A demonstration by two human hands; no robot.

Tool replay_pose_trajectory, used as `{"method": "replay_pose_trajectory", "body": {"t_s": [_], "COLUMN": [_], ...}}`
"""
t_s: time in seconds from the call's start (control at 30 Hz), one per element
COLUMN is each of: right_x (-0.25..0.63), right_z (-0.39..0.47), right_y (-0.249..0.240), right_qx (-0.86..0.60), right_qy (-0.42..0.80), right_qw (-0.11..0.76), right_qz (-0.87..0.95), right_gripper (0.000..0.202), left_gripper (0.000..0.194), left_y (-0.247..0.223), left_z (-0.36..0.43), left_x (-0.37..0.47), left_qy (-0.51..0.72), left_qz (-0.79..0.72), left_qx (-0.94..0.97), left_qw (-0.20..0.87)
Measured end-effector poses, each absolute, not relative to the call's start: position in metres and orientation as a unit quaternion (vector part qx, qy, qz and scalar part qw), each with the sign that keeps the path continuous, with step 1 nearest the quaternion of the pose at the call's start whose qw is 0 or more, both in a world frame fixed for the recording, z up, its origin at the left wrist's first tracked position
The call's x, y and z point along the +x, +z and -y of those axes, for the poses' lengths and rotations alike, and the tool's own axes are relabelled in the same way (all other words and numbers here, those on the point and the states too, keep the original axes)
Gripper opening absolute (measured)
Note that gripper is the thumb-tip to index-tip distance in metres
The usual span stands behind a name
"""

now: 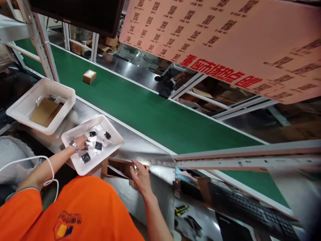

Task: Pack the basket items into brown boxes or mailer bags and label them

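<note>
Left hand is in white basket, among packets — grip cannot be determined. Right hand is beside open brown box — grip also unclear.

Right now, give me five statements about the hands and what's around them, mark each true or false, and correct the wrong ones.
1. The left hand is in a white basket with small black things. True.
2. The right hand rests on the keyboard. False: the right hand is apart from the keyboard, to its left.
3. A small brown box sits on the green belt. True.
4. The screen is brightly lit. False: the screen is dark.
5. The other basket holds brown cardboard. True.
</note>
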State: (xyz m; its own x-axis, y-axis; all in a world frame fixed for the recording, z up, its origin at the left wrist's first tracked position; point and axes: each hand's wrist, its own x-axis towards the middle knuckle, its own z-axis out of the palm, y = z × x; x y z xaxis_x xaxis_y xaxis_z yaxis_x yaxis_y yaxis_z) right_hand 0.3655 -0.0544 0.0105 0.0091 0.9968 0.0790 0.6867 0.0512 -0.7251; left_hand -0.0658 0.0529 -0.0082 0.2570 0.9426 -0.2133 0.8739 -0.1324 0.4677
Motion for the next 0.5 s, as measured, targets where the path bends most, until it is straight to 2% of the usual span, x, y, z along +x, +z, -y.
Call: {"method": "replay_pose_trajectory", "body": {"t_s": [0.07, 0.17, 0.37, 0.43, 0.5], "right_x": [0.370, 0.365, 0.347, 0.352, 0.361], "right_z": [0.059, 0.063, 0.056, 0.058, 0.066], "right_y": [0.003, -0.006, -0.016, -0.023, -0.031], "right_qx": [-0.676, -0.688, -0.704, -0.718, -0.726], "right_qy": [0.232, 0.278, 0.267, 0.270, 0.276], "right_qw": [0.354, 0.392, 0.444, 0.462, 0.478], "right_qz": [0.603, 0.544, 0.486, 0.446, 0.410], "right_gripper": [0.047, 0.056, 0.061, 0.061, 0.061], "left_gripper": [0.023, 0.030, 0.036, 0.036, 0.034], "left_y": [0.007, 0.030, 0.051, 0.045, 0.035], "left_z": [-0.057, -0.054, -0.021, -0.011, -0.006], "left_x": [-0.070, -0.058, 0.049, 0.087, 0.115], "left_qy": [0.149, 0.254, 0.481, 0.472, 0.389], "left_qz": [-0.620, -0.608, -0.441, -0.401, -0.366], "left_qx": [0.728, 0.712, 0.693, 0.715, 0.768], "left_qw": [0.250, 0.245, 0.305, 0.324, 0.354]}}
